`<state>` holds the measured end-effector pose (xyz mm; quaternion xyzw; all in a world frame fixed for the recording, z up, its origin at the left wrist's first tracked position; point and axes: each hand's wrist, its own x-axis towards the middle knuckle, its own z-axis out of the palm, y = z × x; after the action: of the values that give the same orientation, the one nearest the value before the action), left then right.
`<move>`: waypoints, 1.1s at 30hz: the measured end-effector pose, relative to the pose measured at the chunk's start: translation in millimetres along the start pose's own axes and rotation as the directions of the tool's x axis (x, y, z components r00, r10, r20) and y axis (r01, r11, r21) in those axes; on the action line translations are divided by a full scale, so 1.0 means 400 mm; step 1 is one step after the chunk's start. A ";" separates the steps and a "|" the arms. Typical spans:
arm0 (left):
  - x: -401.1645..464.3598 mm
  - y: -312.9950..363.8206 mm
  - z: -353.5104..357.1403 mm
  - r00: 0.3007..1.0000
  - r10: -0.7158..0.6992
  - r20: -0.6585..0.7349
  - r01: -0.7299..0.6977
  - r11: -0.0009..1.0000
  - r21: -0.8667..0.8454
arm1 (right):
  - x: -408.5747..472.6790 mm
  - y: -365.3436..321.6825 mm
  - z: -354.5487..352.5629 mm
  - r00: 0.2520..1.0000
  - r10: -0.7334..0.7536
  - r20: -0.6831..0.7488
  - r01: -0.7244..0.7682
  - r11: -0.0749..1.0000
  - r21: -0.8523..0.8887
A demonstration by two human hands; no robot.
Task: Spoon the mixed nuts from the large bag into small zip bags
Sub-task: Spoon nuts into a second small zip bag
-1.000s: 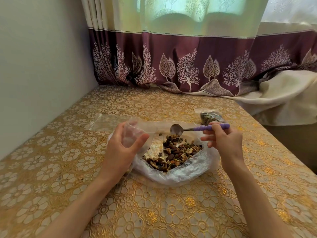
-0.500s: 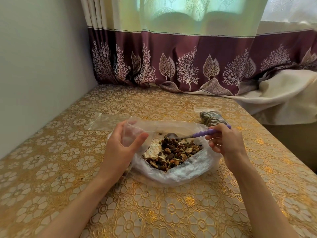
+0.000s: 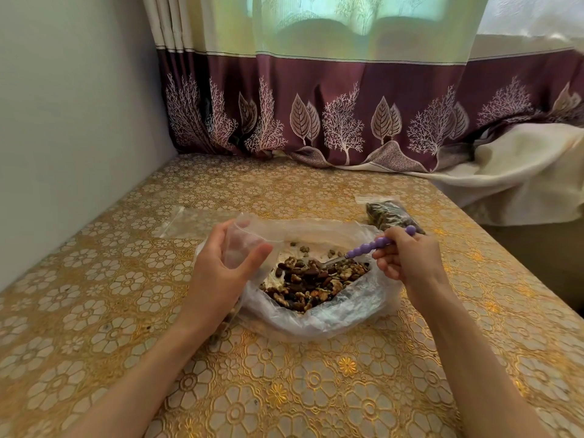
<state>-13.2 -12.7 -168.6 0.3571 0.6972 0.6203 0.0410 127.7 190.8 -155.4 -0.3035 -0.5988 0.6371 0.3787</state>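
While the right hand is gripping the purple beaded handle of the spoon, the bowl of that spoon is sinking into the nuts heaped in the large bag, which is lying open on the table. The spoon's long axis is running from the handle end at the bag's right rim, down and leftward to the bowl, which is buried near the far edge of the heap. So the spoon is pointing toward the small zip bag, and that is the line the coming move looks set to follow.

The left hand is holding the small zip bag upright at the large bag's left rim, thumb on the near side and fingers curled round the far side, keeping the mouth open and facing up. It is looking empty, or nearly so. The heap is lying between the two hands, so a loaded spoon would be travelling up and left across the nuts.

Beyond the large bag's right side, a filled small bag is lying flat; beyond its left side, an empty flat one is waiting.
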 end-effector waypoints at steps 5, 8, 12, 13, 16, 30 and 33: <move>-0.005 -0.002 0.001 0.999 -0.005 0.033 0.003 0.998 0.055 | -0.001 -0.002 0.003 1.000 -0.003 -0.024 0.004 0.999 0.038; -0.009 0.000 0.007 0.999 0.016 0.044 -0.021 0.994 0.111 | -0.006 -0.005 0.007 0.999 -0.007 -0.041 0.010 0.997 0.079; -0.009 0.001 0.012 0.998 0.023 0.053 -0.032 0.984 0.175 | -0.018 -0.025 0.017 0.996 -0.056 -0.072 0.069 0.980 0.186; -0.007 -0.001 0.012 0.999 0.013 0.050 -0.022 0.982 0.186 | -0.022 -0.031 0.020 0.994 -0.077 -0.075 0.092 0.973 0.211; -0.005 -0.004 0.014 0.999 0.002 0.047 -0.010 0.983 0.183 | -0.039 -0.047 0.033 0.986 -0.150 -0.067 0.162 0.953 0.254; 0.003 0.002 0.009 0.998 -0.008 -0.056 0.007 1.000 -0.017 | -0.117 -0.058 0.110 0.886 -0.411 0.217 0.339 0.890 0.304; 0.003 0.001 0.008 0.998 0.003 -0.066 -0.004 1.000 -0.009 | -0.107 -0.052 0.102 0.881 -0.416 0.225 0.338 0.887 0.314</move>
<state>-12.4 -9.3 -168.6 0.3372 0.6947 0.6350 0.0185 118.3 132.8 -133.6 -0.0311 -0.6042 0.6617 0.4429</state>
